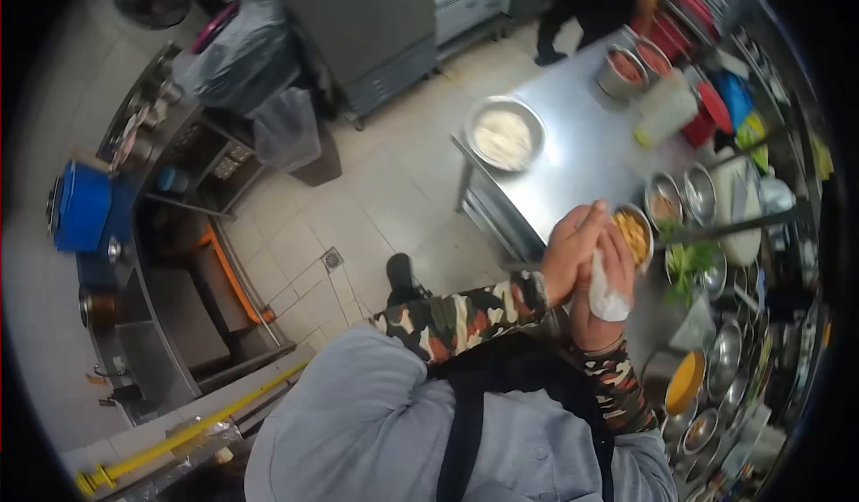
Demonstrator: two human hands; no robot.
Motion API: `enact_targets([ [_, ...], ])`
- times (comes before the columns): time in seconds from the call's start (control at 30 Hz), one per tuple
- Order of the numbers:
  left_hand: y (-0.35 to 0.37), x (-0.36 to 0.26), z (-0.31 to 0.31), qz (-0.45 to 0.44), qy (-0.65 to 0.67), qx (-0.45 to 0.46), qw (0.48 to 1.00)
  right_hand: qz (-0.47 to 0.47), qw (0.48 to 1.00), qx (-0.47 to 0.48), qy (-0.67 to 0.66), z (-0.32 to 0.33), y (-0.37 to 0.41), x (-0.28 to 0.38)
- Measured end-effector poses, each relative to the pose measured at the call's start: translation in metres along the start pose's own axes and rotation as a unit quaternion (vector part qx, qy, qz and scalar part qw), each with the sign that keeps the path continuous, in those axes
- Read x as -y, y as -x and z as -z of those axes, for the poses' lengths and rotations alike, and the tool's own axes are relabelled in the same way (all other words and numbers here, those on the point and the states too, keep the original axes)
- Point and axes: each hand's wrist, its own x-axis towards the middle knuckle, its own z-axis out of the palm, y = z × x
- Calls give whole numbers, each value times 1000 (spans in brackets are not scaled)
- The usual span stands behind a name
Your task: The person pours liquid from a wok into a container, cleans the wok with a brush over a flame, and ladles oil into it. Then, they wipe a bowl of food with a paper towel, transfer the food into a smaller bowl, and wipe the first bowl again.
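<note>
Both my hands are together over the near edge of the steel counter [573, 135]. My left hand [571, 250] lies against my right hand [608, 292], their fingers overlapping. A white cloth or paper [609, 300] is at the right hand's palm and wrist; how it is held is unclear. Just beyond the fingers sits a bowl of yellow-orange pieces [633, 236], partly hidden by the hand. Green leaves [691, 269] lie to the right of it. A metal bowl of white food [503, 135] stands at the counter's left corner.
Metal pots of red food [621, 72] stand at the counter's far end, near a person in dark clothes [601, 1]. A bowl of orange sauce [684, 383] and several metal bowls are at right. A grey bin [313, 157] and a sink unit [179, 319] are at left.
</note>
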Motion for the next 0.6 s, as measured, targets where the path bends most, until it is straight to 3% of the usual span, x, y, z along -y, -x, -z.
enact_targets([
  [0.07,-9,-41,56,-34,-31,-21,999,18,998,-54,-30,-36,-34,42],
  [0.13,-21,-71,122,108,156,-52,980,95,992,17,81,-69,-64,71],
  [0.2,-34,-131,199,98,262,142,950,120,990,24,68,-130,-110,107],
  [0.23,-26,-147,210,-69,111,165,978,148,985,78,35,-158,-121,111],
  [0.27,-16,-170,218,-235,-34,132,963,173,976,131,1,-187,-130,111],
  [0.3,-34,-168,241,-83,176,108,975,149,983,99,-37,-220,-141,101],
  [0.33,-47,-174,258,76,372,79,922,152,983,98,-36,-246,-155,99],
  [0.4,-53,-195,283,57,372,92,922,172,968,103,153,-283,-179,100],
  [0.43,-58,-192,301,39,301,12,953,179,957,170,152,-295,-182,105],
  [0.47,-63,-189,319,21,225,-69,972,177,957,169,153,-303,-183,117],
  [0.5,-61,-191,340,44,247,-102,963,145,970,193,34,-308,-182,132],
  [0.53,-67,-188,386,6,212,-105,972,108,968,211,-86,-309,-183,146],
  [0.6,-75,-220,445,-90,198,-207,954,100,966,214,-103,-298,-193,158],
])
